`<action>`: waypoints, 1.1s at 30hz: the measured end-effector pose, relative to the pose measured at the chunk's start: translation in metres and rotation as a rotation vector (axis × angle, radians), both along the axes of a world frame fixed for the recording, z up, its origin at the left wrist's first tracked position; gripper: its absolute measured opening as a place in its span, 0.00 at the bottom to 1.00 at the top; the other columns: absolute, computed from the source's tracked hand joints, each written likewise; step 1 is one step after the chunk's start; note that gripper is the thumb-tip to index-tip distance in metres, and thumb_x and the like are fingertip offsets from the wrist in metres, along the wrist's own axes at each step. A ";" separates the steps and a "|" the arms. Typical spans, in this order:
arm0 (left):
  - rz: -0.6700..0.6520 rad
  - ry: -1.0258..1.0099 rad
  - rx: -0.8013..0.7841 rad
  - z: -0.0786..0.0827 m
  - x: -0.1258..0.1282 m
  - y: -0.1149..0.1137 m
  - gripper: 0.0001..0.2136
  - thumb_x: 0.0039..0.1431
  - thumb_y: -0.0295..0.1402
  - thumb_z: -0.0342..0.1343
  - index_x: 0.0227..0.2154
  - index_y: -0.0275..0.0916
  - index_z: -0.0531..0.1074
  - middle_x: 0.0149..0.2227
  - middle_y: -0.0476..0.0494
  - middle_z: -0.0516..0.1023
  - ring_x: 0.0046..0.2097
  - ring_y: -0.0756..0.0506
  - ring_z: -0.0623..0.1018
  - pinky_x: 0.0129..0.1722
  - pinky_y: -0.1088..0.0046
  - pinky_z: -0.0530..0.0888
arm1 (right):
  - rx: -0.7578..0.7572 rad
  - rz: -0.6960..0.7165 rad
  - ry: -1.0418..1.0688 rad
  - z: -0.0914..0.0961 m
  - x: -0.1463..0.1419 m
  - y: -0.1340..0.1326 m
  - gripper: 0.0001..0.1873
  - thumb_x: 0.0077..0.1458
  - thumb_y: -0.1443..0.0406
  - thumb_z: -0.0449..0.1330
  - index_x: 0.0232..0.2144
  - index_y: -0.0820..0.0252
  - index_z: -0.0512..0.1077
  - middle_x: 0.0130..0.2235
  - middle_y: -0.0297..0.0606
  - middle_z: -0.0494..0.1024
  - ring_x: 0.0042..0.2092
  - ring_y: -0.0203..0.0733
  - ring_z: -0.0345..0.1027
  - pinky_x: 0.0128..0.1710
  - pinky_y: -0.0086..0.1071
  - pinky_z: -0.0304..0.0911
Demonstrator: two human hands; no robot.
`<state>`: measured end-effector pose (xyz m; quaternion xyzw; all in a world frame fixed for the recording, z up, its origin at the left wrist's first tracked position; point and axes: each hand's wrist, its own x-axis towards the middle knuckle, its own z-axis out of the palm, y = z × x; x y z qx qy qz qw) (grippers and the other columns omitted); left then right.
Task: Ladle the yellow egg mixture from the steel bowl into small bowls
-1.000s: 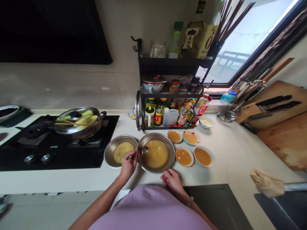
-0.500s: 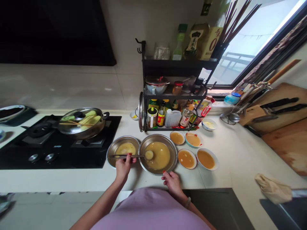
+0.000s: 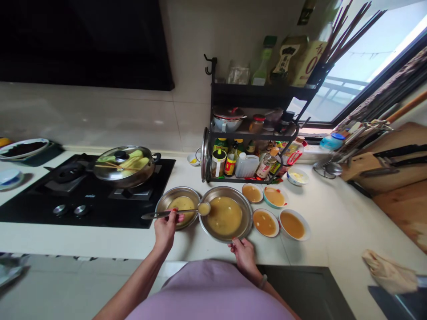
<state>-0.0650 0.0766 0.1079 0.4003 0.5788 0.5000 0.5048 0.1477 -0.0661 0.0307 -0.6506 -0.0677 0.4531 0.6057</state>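
Ladle (image 3: 204,209) has shifted, filled, over the rim of the large bowl (image 3: 247,214), right of the left hand (image 3: 165,227) clamped on it

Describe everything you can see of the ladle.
The ladle looks metal: a small round bowl, apparently holding yellowish liquid, on a long, slender handle. The left hand grips the handle partway along. It is nearly level, bowl at the left rim of the larger basin, handle crossing above the smaller basin. Whether bowl and rim touch is unclear.
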 end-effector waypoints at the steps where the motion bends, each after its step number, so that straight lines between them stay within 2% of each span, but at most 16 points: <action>1: 0.011 0.005 0.012 0.002 -0.003 0.000 0.11 0.55 0.37 0.55 0.35 0.32 0.72 0.23 0.41 0.80 0.28 0.41 0.82 0.35 0.61 0.80 | -0.004 0.004 0.004 0.001 -0.001 -0.001 0.18 0.32 0.52 0.66 0.20 0.56 0.64 0.18 0.30 0.69 0.23 0.37 0.66 0.21 0.29 0.57; 5: 0.094 0.002 0.032 0.003 -0.021 0.002 0.11 0.53 0.37 0.56 0.35 0.33 0.71 0.21 0.44 0.79 0.27 0.42 0.82 0.36 0.61 0.79 | -0.042 0.070 0.048 0.005 -0.005 -0.005 0.22 0.30 0.51 0.69 0.20 0.59 0.67 0.21 0.35 0.73 0.22 0.36 0.66 0.18 0.27 0.55; 10: 0.132 0.057 0.083 0.000 -0.050 0.006 0.16 0.52 0.41 0.56 0.36 0.32 0.72 0.24 0.44 0.80 0.29 0.41 0.82 0.40 0.58 0.78 | -0.064 0.135 0.097 0.005 -0.010 -0.004 0.23 0.30 0.52 0.72 0.19 0.62 0.69 0.23 0.40 0.76 0.21 0.35 0.66 0.17 0.26 0.56; 14: 0.155 0.236 0.114 0.000 -0.071 0.005 0.17 0.53 0.42 0.54 0.37 0.32 0.73 0.23 0.43 0.80 0.28 0.41 0.82 0.37 0.60 0.79 | -0.043 0.123 0.118 0.005 -0.013 -0.001 0.22 0.31 0.52 0.72 0.20 0.62 0.69 0.23 0.38 0.76 0.21 0.34 0.66 0.18 0.25 0.55; 17: 0.064 0.495 0.238 -0.002 -0.082 0.001 0.16 0.55 0.42 0.52 0.37 0.35 0.74 0.22 0.44 0.80 0.29 0.40 0.82 0.33 0.64 0.78 | -0.032 0.117 0.133 0.006 -0.015 0.000 0.22 0.31 0.53 0.72 0.20 0.63 0.69 0.23 0.38 0.76 0.21 0.33 0.65 0.19 0.25 0.55; 20: -0.106 0.652 0.434 -0.005 -0.088 -0.003 0.12 0.57 0.40 0.51 0.36 0.37 0.73 0.24 0.44 0.80 0.27 0.43 0.82 0.28 0.70 0.77 | -0.032 0.107 0.135 0.008 -0.018 -0.001 0.23 0.30 0.52 0.72 0.20 0.63 0.69 0.22 0.38 0.76 0.21 0.33 0.65 0.19 0.26 0.55; 22: -0.201 0.735 0.586 -0.007 -0.090 -0.006 0.10 0.58 0.38 0.52 0.35 0.38 0.73 0.26 0.44 0.81 0.28 0.45 0.81 0.29 0.71 0.76 | -0.033 0.092 0.131 0.009 -0.020 -0.001 0.23 0.30 0.52 0.72 0.20 0.62 0.69 0.22 0.38 0.76 0.21 0.34 0.65 0.19 0.26 0.55; 24: -0.238 0.797 0.714 -0.008 -0.089 -0.007 0.08 0.57 0.36 0.53 0.35 0.39 0.74 0.28 0.44 0.81 0.30 0.46 0.81 0.32 0.72 0.76 | -0.038 0.068 0.123 0.009 -0.022 -0.001 0.23 0.30 0.52 0.71 0.21 0.62 0.69 0.22 0.39 0.76 0.21 0.34 0.65 0.19 0.26 0.55; 27: -0.197 0.753 0.747 -0.006 -0.084 -0.007 0.06 0.58 0.34 0.54 0.36 0.40 0.73 0.29 0.44 0.80 0.32 0.46 0.81 0.35 0.71 0.76 | -0.045 0.003 0.093 0.007 -0.024 0.003 0.22 0.30 0.52 0.70 0.20 0.60 0.67 0.21 0.38 0.75 0.21 0.36 0.66 0.19 0.27 0.55; 31: -0.084 0.426 0.542 0.000 -0.062 -0.007 0.09 0.62 0.36 0.49 0.38 0.37 0.70 0.27 0.45 0.79 0.27 0.46 0.80 0.32 0.70 0.77 | -0.029 -0.112 0.031 0.004 -0.026 0.009 0.19 0.30 0.54 0.68 0.17 0.56 0.62 0.16 0.30 0.68 0.22 0.37 0.67 0.19 0.28 0.56; 33: -0.122 0.321 0.497 0.001 -0.046 -0.006 0.10 0.62 0.37 0.50 0.38 0.36 0.70 0.27 0.45 0.79 0.27 0.46 0.80 0.32 0.69 0.78 | -0.018 -0.159 0.002 0.002 -0.026 0.012 0.18 0.31 0.55 0.66 0.17 0.55 0.61 0.16 0.28 0.67 0.21 0.37 0.67 0.19 0.28 0.56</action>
